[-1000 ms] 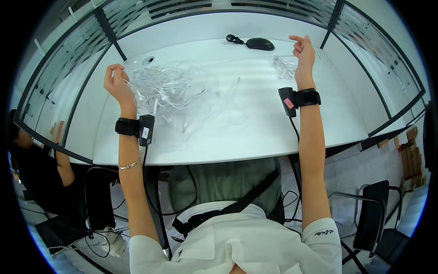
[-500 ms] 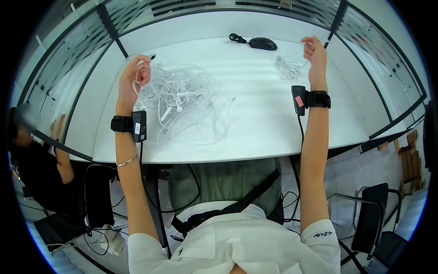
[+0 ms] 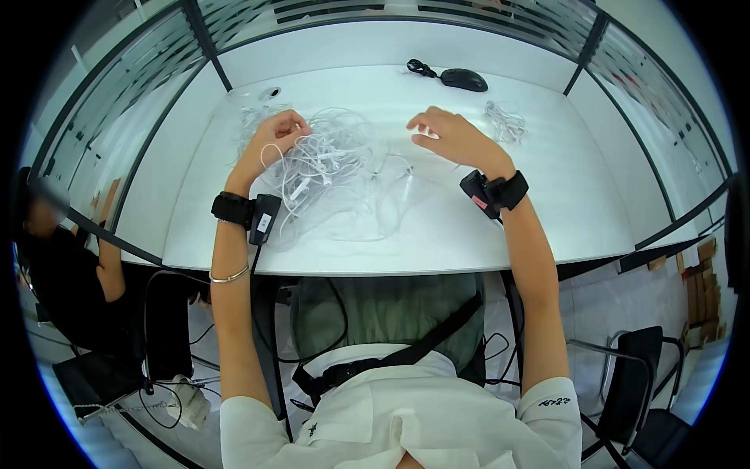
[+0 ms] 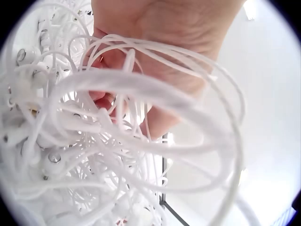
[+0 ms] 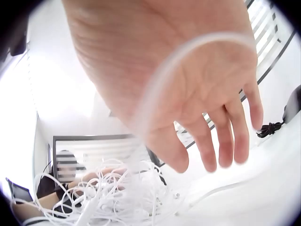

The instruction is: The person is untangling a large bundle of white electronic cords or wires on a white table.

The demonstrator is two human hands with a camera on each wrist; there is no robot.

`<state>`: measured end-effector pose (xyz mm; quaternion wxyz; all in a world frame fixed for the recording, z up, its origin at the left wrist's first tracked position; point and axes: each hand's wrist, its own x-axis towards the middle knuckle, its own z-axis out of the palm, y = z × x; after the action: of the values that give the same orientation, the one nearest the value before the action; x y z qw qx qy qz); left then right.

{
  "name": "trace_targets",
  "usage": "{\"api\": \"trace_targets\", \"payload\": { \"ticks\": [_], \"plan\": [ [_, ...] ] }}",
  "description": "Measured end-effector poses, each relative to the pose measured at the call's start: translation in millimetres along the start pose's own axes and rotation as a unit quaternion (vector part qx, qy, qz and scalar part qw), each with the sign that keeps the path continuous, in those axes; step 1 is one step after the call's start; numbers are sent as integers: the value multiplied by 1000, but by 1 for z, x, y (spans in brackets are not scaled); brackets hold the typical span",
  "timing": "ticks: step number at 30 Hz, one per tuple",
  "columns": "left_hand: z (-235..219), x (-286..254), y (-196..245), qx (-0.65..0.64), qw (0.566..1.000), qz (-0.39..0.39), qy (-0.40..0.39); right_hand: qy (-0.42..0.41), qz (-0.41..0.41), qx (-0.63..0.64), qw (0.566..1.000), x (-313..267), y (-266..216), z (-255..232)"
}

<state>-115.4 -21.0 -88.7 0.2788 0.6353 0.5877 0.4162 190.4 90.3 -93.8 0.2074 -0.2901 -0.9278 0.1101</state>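
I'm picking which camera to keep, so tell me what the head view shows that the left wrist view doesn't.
Only the head view shows the right hand open above the desk, the black mouse and the small cable bundle. Only the left wrist view shows cable loops wrapped round the left hand's fingers close up. Both show the left hand gripping the white cable tangle.

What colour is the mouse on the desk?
Black; the mouse shows best in the head view.

The head view looked down on the desk [image 3: 484,227]; both wrist views sat close under their palms, sharing the cables [image 3: 328,168].
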Motion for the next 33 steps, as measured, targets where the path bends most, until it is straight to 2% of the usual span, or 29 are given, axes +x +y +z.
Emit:
{"api": "trace_targets", "payload": {
  "ticks": [1, 2, 6, 9, 10, 17, 19, 22, 25, 26, 28, 32, 33],
  "plan": [
    [1, 2, -6, 7, 1000, 24, -4, 63, -66, -50, 995, 1, -3, 4],
    [1, 4, -9, 14, 999, 49, -7, 129, -101, -37, 986, 3, -7, 7],
    [6, 6, -3, 16, 999, 39, -4, 127, -174, 105, 971, 12, -58, 3],
    [9, 1, 17, -9, 1000, -16, -4, 74, -214, 61, 972, 10, -71, 12],
    [9, 4, 12, -2, 1000, -19, -17, 88, -224, 43, 970, 9, -72, 16],
    [12, 8, 2, 25, 997, 10, -66, 153, -168, 2, 974, 16, -66, 17],
    [11, 6, 23, 3, 996, -43, -74, 184, -182, 7, 966, 18, -62, 14],
    [13, 12, 18, 61, 993, -30, -93, 176, -245, -15, 953, 15, -64, 7],
    [17, 15, 16, 151, 985, 9, -78, 146, -286, 30, 946, 12, -69, 10],
    [20, 15, 15, 137, 989, 3, -62, 119, -288, 36, 950, 11, -67, 10],
    [24, 16, 12, 109, 994, -9, -30, 118, -257, 12, 959, 11, -66, 11],
    [23, 20, 0, 55, 998, -17, -39, 151, -180, -45, 971, 15, -61, 15],
    [23, 21, 0, 44, 998, -12, -43, 163, -182, -54, 968, 16, -62, 15]
  ]
}}
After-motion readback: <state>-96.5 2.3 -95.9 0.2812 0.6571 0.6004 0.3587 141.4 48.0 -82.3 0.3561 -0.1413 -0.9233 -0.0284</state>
